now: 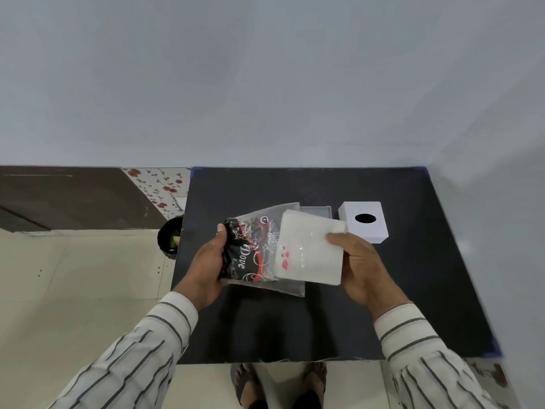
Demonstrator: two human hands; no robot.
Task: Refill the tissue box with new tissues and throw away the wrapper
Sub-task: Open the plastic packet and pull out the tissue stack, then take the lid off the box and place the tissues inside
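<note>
Black cloth covers the table, and both hands are held up above it. The left hand has its grip closed tight around the bunched end of the wrapper, a clear plastic bag with a black and red print and the word "Dove" on it. The thumb is on top of the bunched part. The right hand has its grip closed on the stack of tissues, with the thumb on top near the far corner and the fingers under it. The tissues are white and square. About half of the stack sticks out of the open end of the wrapper, and the other half is inside the clear plastic. Small red marks on the plastic show over the tissues. Behind the hands, on the table, sits the white tissue box lid with a dark oval hole in its top. Just to the left of it lies a grey tray, mostly hidden behind the wrapper and the tissues. I cannot tell if anything is inside the tray. On the floor by the left edge of the table stands a dark bin with something small and green in it. Both arms wear white sleeves with dark stripes. Two feet in sandals show below the near edge of the table.
</note>
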